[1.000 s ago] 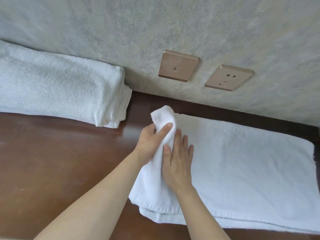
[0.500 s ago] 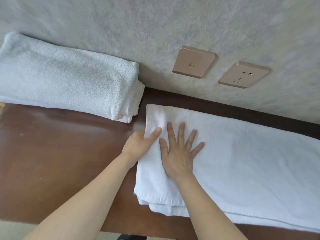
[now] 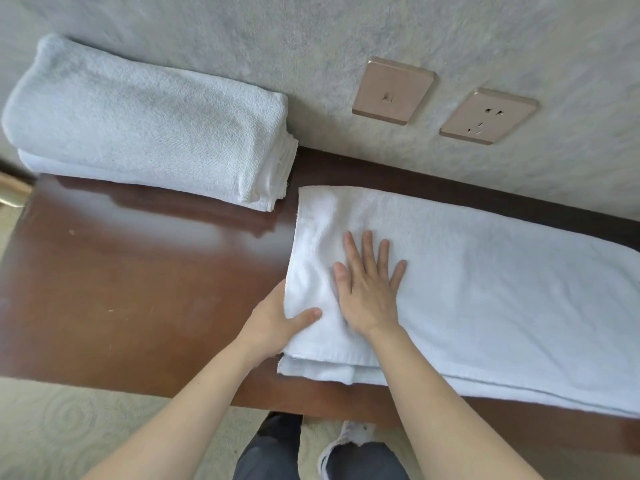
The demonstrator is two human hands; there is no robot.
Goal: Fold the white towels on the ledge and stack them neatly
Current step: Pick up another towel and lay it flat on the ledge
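The ledge (image 3: 138, 289) is dark glossy brown wood set against a grey textured wall (image 3: 311, 36). On its right half lies the towel (image 3: 502, 299), white terry, spread long and flat in several layers, with the layered edges showing along its near side and its right end running out of view. At the far left of the ledge, against the wall and apart from the towel, sits a stack (image 3: 145, 123) of folded white towels, fold edges facing right.

The right hand (image 3: 367, 289) lies flat on the towel's left end, fingers straight and spread wide, pressing down. The left hand (image 3: 277, 323) grips the towel's left edge, thumb on top, fingers hidden beneath.

Two tan outlets (image 3: 393, 90) sit on the wall. No writing is readable.
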